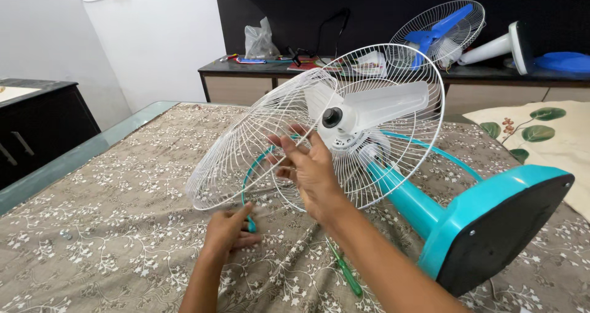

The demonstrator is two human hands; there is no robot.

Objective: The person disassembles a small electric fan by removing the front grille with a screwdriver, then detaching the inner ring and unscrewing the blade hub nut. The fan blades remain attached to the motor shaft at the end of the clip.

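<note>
The right hand [310,172] is raised in front of the fan, its fingers closed around wires of the loose white wire front grille [258,147], which leans open to the left like a lid; holding it so seems to keep it from falling on the cloth. The left hand [230,230] lies low on the bed, fingers pinching the thin teal plastic rim ring [246,187] near its clasp, probably to keep the ring steady under the grille. Behind the hands stands the white wire rear grille [412,159], fixed on the motor, with the pale translucent three-blade propeller [381,104] and its black hub cap [332,117] exposed. The fan lies on its side (so the head can be reached easily), its teal neck [409,199] going to the heavy teal base with black underside [501,227] at the right. A green-handled screwdriver [347,276] rests on the brown flowered bedcover [110,227], just beside the right forearm. Farther back, a blue-bladed fan [439,33] lies on a dark counter [491,73].
</note>
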